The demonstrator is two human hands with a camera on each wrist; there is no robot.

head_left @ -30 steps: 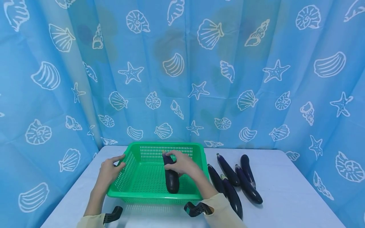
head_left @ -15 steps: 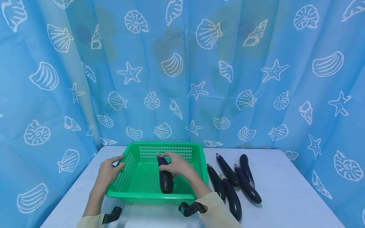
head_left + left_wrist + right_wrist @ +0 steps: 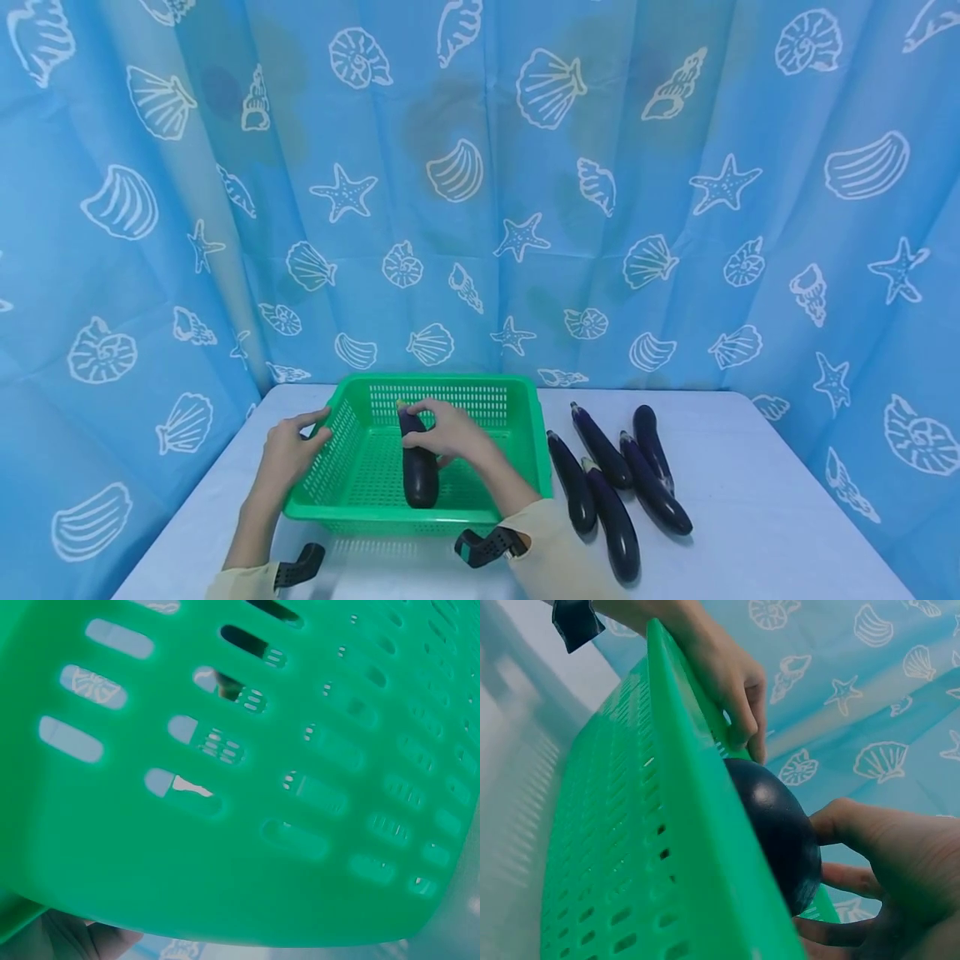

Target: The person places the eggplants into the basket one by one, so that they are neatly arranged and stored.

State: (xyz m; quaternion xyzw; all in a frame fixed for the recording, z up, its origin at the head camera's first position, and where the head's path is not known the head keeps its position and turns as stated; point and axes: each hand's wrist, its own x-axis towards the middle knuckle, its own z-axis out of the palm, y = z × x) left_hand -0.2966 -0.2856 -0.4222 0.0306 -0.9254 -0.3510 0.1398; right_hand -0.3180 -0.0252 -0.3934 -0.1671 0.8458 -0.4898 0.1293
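Note:
A dark purple eggplant (image 3: pixel 420 477) lies lengthwise inside the green plastic basket (image 3: pixel 420 515), its stem end toward the back. My right hand (image 3: pixel 448 433) grips it from the right and above, near its upper half. In the right wrist view the fingers and thumb curve round the dark, shiny eggplant (image 3: pixel 780 832) behind the basket's rim. At the basket's left side, my left hand (image 3: pixel 288 446) holds the rim between thumb and fingers. The left wrist view is mostly filled by the slotted basket wall (image 3: pixel 150 855), with part of the left hand (image 3: pixel 75 937) below.
Several more eggplants (image 3: pixel 617 525) lie in a loose group on the white table (image 3: pixel 765 500), right of the basket. A blue curtain (image 3: pixel 480 208) with white shell and starfish prints hangs behind the table and along its sides.
My right hand has moved left within the basket, carrying the eggplant from the right part toward the middle. The left hand has stayed at the left rim.

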